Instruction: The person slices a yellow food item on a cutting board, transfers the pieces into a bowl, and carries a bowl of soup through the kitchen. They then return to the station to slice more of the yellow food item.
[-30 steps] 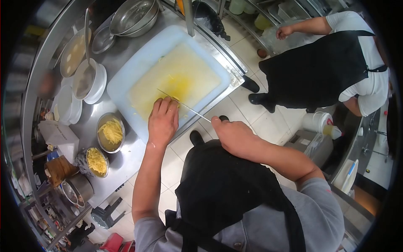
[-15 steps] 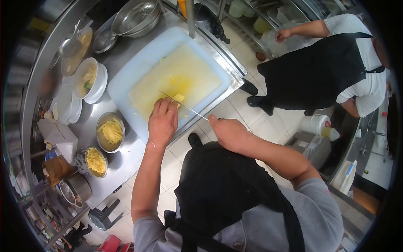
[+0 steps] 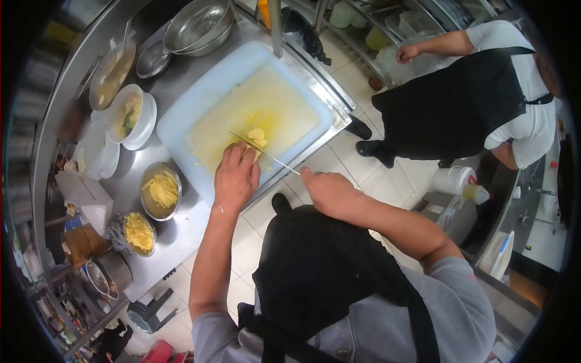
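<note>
In the head view my right hand [image 3: 330, 192] is wrapped round the handle of a knife [image 3: 279, 162], its thin blade reaching left across the board just in front of my left fingers. My left hand [image 3: 235, 180] curls its fingertips down on a yellow piece of food, probably peeled potato, mostly hidden beneath them. Beyond the blade lie thin yellow slices [image 3: 257, 134], stacked unevenly. All this rests on a pale cutting board [image 3: 209, 121] stained yellow in the middle, set on a larger bluish-white board or tray [image 3: 181, 115].
Bowls of yellow strips [image 3: 162, 189] [image 3: 139, 233] stand left of my left arm. Farther up the steel table [image 3: 200, 227] are white bowls [image 3: 145, 124] and metal bowls [image 3: 200, 27]. A co-worker in a black apron [image 3: 445, 106] stands to the right, across the tiled floor.
More yellow slices now lie beyond the blade. My hands and the knife have hardly shifted. At the upper left, the ladle over the bowl of liquid has changed position.
</note>
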`<state>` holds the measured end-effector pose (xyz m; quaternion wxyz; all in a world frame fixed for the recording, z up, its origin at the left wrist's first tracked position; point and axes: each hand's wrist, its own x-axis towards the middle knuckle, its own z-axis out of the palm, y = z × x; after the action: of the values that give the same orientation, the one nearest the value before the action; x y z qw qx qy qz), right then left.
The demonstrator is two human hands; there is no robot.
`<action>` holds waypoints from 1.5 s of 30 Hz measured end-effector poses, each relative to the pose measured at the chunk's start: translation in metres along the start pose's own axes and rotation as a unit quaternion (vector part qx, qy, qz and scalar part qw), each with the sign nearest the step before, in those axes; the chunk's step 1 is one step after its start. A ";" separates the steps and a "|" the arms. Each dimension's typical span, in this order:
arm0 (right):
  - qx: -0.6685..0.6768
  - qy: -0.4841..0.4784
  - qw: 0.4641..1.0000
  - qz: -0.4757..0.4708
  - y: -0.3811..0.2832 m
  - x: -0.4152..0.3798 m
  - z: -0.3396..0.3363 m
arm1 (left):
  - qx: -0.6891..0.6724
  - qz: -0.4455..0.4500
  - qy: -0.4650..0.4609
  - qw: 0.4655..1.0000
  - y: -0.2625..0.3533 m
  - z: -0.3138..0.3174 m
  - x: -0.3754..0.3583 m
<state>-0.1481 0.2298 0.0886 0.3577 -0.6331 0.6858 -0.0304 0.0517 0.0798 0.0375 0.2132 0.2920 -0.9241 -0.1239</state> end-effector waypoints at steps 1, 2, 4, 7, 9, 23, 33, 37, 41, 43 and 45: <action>0.004 -0.001 1.000 0.005 -0.001 -0.001 -0.004 | -0.005 -0.002 0.003 1.000 -0.001 0.001 0.000; 0.007 -0.004 1.000 0.009 -0.002 -0.002 -0.007 | -0.009 -0.005 0.005 1.000 -0.002 0.001 -0.001; 0.013 0.005 1.000 0.000 -0.005 -0.009 -0.015 | -0.011 -0.007 0.006 1.000 -0.002 0.001 -0.001; 0.014 0.007 1.000 -0.011 -0.010 -0.017 -0.023 | -0.011 -0.006 0.004 1.000 -0.002 0.000 -0.001; 0.011 -0.001 1.000 -0.015 -0.011 -0.019 -0.023 | -0.009 -0.005 0.003 1.000 -0.002 0.000 -0.001; 0.048 -0.014 0.999 0.002 0.003 0.001 0.003 | 0.003 -0.038 0.004 0.999 -0.008 0.000 -0.007; 0.108 -0.038 0.993 0.006 0.008 -0.001 -0.021 | 0.062 0.057 0.001 0.996 -0.002 -0.031 0.016; -0.056 0.061 0.996 -0.033 0.013 -0.006 -0.011 | 0.076 0.089 -0.029 0.993 0.000 -0.025 0.025; -0.085 0.098 0.991 -0.034 0.013 -0.008 -0.009 | 0.066 0.100 -0.068 0.990 -0.002 -0.024 0.035; -0.077 0.107 0.991 -0.033 0.014 -0.007 -0.005 | 0.068 0.106 -0.076 0.989 -0.002 -0.024 0.039; -0.070 0.115 0.990 -0.032 0.015 -0.009 -0.005 | 0.098 0.099 -0.036 0.990 0.000 -0.023 0.041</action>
<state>-0.1639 0.2384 0.0886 0.2300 -0.6705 0.7023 -0.0660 0.0322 0.0528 0.0712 0.1610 0.2140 -0.9632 -0.0213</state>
